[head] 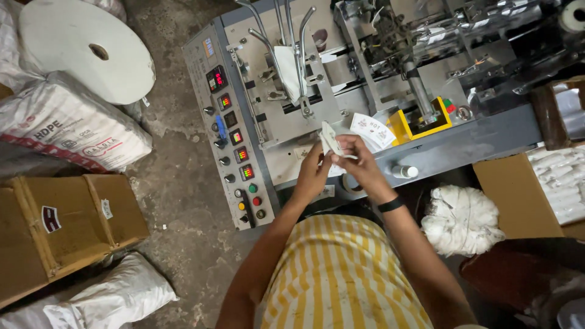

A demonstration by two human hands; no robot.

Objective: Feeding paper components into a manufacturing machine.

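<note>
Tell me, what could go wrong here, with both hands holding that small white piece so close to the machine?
1. The right hand and left hand hold the small white flat piece right beside the machine's metal guide rods; fingers might get caught if parts move.
2. The control panel with its buttons sits next to the left forearm, so an accidental bump seems possible.
3. Printed paper blanks lie loose by the yellow part and could slip off.
</note>
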